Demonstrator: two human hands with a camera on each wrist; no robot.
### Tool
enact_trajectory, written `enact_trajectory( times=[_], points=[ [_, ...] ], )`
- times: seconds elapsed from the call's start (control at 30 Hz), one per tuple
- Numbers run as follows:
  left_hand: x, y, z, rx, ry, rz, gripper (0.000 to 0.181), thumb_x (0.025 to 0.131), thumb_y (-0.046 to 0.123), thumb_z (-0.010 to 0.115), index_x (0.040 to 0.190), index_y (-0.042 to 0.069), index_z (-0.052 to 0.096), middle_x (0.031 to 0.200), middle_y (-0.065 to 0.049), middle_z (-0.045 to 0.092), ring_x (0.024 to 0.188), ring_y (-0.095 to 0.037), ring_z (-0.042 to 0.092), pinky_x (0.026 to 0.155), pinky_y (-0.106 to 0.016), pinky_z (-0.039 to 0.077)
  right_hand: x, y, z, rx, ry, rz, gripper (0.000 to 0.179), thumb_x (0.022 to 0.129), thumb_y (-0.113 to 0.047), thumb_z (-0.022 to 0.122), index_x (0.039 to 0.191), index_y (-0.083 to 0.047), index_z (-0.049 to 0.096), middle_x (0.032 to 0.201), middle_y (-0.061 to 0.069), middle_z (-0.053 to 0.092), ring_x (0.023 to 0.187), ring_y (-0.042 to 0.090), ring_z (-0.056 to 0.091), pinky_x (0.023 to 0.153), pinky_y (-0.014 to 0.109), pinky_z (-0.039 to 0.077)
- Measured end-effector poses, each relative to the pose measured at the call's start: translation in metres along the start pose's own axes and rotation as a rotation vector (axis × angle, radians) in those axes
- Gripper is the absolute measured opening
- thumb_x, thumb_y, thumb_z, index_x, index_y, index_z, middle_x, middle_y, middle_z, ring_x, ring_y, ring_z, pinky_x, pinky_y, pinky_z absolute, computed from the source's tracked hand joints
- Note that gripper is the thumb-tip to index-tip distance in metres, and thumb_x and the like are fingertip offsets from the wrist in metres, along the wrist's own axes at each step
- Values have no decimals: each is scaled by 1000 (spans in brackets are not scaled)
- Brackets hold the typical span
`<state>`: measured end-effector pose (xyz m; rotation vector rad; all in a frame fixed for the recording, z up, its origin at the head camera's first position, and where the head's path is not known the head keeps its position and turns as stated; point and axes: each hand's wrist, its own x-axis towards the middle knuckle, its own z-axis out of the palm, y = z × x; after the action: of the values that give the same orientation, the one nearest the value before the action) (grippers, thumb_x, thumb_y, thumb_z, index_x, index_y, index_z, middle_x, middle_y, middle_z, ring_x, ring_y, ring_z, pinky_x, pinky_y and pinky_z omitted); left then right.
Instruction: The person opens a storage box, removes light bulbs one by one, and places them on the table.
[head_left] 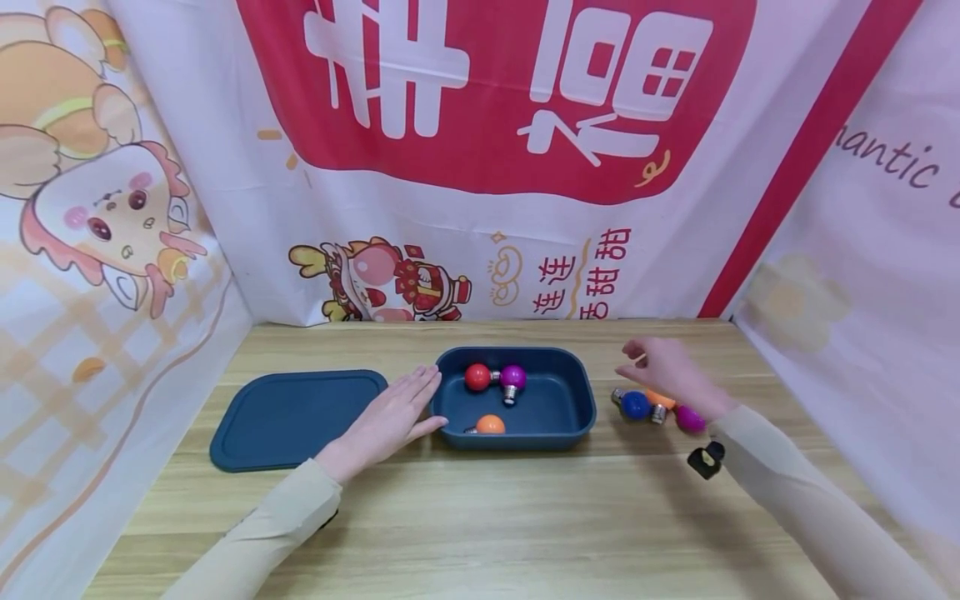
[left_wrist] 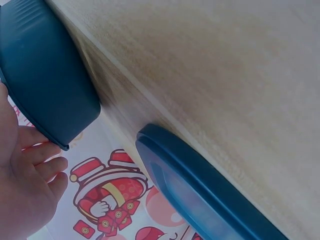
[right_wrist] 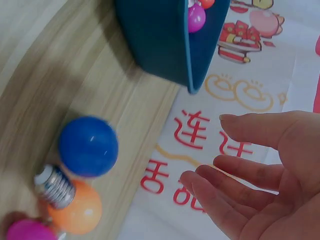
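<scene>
A dark blue box (head_left: 555, 412) sits mid-table, holding a red bulb (head_left: 477, 377), a purple bulb (head_left: 513, 377) and an orange bulb (head_left: 491, 424). Against its left rim rests my left hand (head_left: 396, 412), fingers straight; the left wrist view shows those fingers (left_wrist: 45, 160) along the rim. My right hand (head_left: 670, 367) hovers to the right of the box with loosely bent fingers and nothing in them. Below it on the table lie a blue bulb (right_wrist: 89, 146), another orange bulb (right_wrist: 77, 210) and another purple bulb (right_wrist: 31, 233), partly behind the hand in the head view.
Left of the box a flat dark blue lid (head_left: 296, 421) lies on the wooden table (head_left: 480, 525). Printed cloth walls (head_left: 480, 217) stand behind and at both sides of the table.
</scene>
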<state>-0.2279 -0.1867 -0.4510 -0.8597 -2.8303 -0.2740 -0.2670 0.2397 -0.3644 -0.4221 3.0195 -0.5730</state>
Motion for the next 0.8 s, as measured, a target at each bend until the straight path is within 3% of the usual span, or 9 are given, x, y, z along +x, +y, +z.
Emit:
enact_trajectory(
  times=[0.4, 0.8],
  points=[
    [0, 0, -3, 1, -7, -6, 75, 99, 55, 50, 153, 5, 37, 160, -13, 36, 149, -32, 34, 120, -49, 34, 21, -32, 17, 28, -20, -62, 33, 91, -21, 72, 114, 3, 67, 115, 25, 70, 97, 32, 71, 80, 42, 62],
    [1, 0, -1, 16, -21, -5, 75, 99, 55, 50, 153, 5, 36, 161, -12, 35, 150, -32, 34, 120, -49, 35, 35, -56, 38, 25, -18, -178, 33, 89, -22, 75, 109, 3, 68, 104, 21, 74, 92, 28, 72, 78, 38, 62]
  ],
)
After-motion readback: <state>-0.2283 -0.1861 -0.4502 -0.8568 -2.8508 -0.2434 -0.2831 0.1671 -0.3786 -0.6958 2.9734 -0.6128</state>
